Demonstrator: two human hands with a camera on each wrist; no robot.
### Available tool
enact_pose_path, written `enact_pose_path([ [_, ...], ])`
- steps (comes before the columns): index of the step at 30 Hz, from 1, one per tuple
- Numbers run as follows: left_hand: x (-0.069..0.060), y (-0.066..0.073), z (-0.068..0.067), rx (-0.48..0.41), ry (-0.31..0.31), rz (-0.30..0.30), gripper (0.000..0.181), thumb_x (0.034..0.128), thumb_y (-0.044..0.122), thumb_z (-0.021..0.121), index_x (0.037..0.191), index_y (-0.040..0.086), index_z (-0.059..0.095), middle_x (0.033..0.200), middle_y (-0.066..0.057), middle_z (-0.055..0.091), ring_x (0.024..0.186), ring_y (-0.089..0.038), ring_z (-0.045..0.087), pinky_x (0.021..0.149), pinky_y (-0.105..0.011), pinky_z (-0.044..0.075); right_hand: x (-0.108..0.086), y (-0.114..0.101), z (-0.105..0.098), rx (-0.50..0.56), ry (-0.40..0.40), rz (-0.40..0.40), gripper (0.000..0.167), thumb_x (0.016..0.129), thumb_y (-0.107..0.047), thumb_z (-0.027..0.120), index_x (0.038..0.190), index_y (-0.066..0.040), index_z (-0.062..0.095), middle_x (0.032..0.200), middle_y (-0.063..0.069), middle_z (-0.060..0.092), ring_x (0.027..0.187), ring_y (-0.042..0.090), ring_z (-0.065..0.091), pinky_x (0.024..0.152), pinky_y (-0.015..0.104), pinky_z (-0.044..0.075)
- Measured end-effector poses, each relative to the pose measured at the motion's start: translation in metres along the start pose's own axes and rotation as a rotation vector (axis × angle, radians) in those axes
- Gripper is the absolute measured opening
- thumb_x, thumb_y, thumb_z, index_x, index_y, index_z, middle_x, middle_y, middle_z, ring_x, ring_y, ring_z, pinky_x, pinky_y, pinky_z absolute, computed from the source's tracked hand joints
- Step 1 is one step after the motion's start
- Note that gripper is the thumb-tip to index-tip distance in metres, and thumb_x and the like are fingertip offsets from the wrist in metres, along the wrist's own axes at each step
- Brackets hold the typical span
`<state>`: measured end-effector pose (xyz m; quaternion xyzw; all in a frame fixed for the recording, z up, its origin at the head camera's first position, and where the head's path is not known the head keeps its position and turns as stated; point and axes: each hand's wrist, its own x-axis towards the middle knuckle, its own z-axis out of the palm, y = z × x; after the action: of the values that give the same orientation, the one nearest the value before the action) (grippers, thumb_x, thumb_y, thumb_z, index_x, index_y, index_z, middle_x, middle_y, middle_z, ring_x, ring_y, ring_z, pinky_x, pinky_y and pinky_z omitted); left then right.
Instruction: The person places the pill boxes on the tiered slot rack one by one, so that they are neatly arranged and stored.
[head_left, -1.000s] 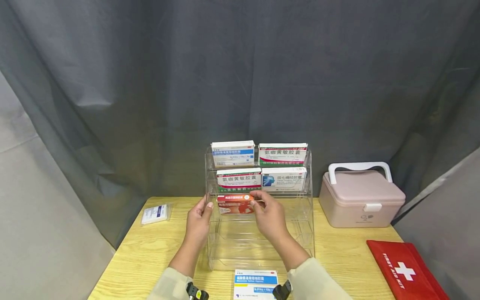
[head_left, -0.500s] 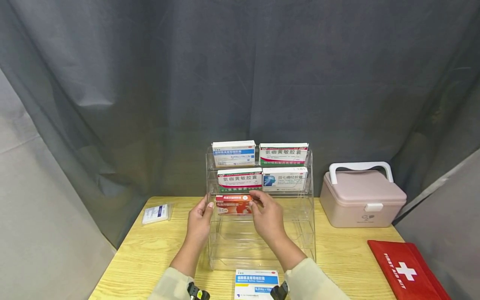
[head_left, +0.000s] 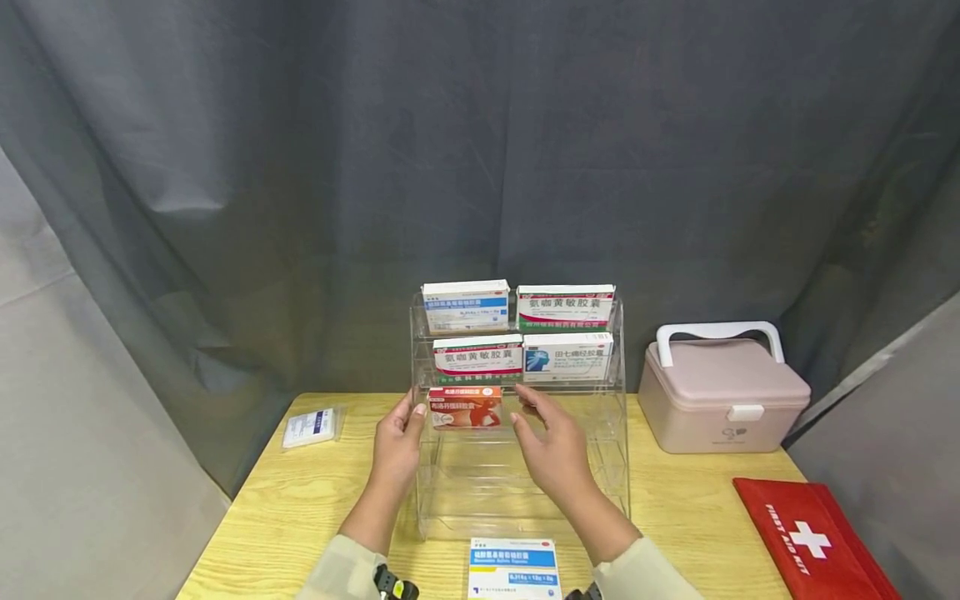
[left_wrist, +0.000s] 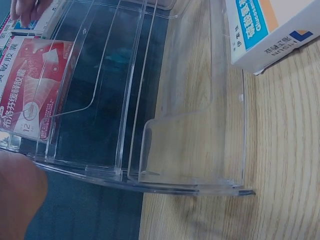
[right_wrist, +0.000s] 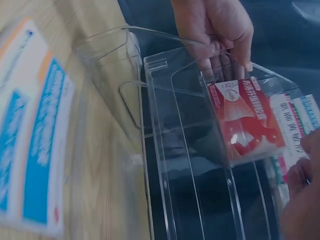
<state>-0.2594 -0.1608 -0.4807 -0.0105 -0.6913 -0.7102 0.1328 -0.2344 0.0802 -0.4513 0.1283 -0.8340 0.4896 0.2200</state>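
Observation:
A clear acrylic display rack (head_left: 517, 527) with stepped shelves stands on the table. On its third shelf from the top, at the left, sits a red medicine box (head_left: 465, 408), also seen through the plastic in both wrist views. My left hand (head_left: 396, 446) grips the rack's left side, thumb at the front edge and fingers behind the panel, beside that box. Just right of the red box is my right hand (head_left: 555, 446), thumb and index finger apart, holding nothing. Higher shelves carry a green-and-white medicine box (head_left: 477, 358) and a white medicine box with a blue head picture (head_left: 567, 358).
Two more medicine boxes, one blue and white (head_left: 467, 307), one green and white (head_left: 566, 307), fill the top shelf. Another blue-and-white box (head_left: 513, 570) lies before the rack. A pink case (head_left: 727, 400) and red first aid pouch (head_left: 813, 537) are right; a small packet (head_left: 311, 427) is left.
The red box has slid left along its shelf toward the rack's side. My right hand has let go of it and drawn away to the right. My left hand stays put.

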Motion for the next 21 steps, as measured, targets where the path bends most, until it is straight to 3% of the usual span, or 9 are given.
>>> enact_pose_path([
  [5,0.001,-0.001,-0.001,-0.002,0.001,-0.005,0.05,0.1142,0.012,0.056,0.163,0.004,0.047,0.17,-0.015,0.045,0.163,-0.036,0.035,0.136,-0.053,0.027,-0.032,0.012,-0.029,-0.044,-0.063,-0.122,0.034,0.095,-0.008,0.085,0.128,-0.015,0.078,0.117,-0.006,0.08,0.104,0.015,0.075,0.094,0.037,0.068],
  [9,0.0,-0.001,0.0,0.002,0.001,-0.016,0.051,0.1145,0.014,0.056,0.163,0.006,0.047,0.171,-0.014,0.044,0.164,-0.036,0.035,0.137,-0.053,0.027,-0.062,0.029,-0.054,-0.054,-0.191,-0.123,0.03,0.095,-0.015,0.087,0.122,-0.023,0.079,0.111,-0.019,0.077,0.096,0.005,0.072,0.087,0.028,0.066],
  [12,-0.001,0.001,0.0,0.013,-0.006,-0.024,0.051,0.115,0.015,0.055,0.164,0.005,0.045,0.172,-0.014,0.042,0.164,-0.036,0.033,0.137,-0.053,0.026,-0.083,0.046,-0.066,-0.033,-0.281,-0.112,0.025,0.096,-0.022,0.086,0.12,-0.026,0.079,0.11,-0.02,0.076,0.093,0.003,0.071,0.083,0.028,0.066],
  [15,-0.002,0.003,-0.001,0.026,-0.008,-0.029,0.051,0.1152,0.016,0.055,0.165,0.007,0.045,0.173,-0.013,0.042,0.165,-0.036,0.032,0.137,-0.054,0.025,-0.101,0.063,-0.069,-0.028,-0.375,-0.098,0.022,0.098,-0.028,0.085,0.119,-0.022,0.079,0.11,-0.012,0.079,0.091,0.004,0.07,0.079,0.028,0.066],
  [18,-0.002,0.002,-0.001,0.032,-0.008,-0.028,0.051,0.1156,0.017,0.055,0.165,0.007,0.045,0.173,-0.013,0.041,0.165,-0.037,0.031,0.137,-0.055,0.025,-0.114,0.077,-0.065,-0.075,-0.477,-0.024,0.036,0.098,-0.038,0.084,0.12,-0.011,0.079,0.112,-0.002,0.079,0.092,0.007,0.069,0.078,0.027,0.066],
  [21,-0.002,0.001,-0.001,0.024,-0.005,-0.033,0.051,0.1156,0.017,0.054,0.165,0.006,0.045,0.173,-0.014,0.041,0.165,-0.037,0.031,0.137,-0.054,0.026,-0.124,0.086,-0.059,-0.147,-0.568,0.108,0.054,0.095,-0.047,0.084,0.125,-0.003,0.076,0.111,0.002,0.077,0.092,0.01,0.068,0.079,0.031,0.066],
])
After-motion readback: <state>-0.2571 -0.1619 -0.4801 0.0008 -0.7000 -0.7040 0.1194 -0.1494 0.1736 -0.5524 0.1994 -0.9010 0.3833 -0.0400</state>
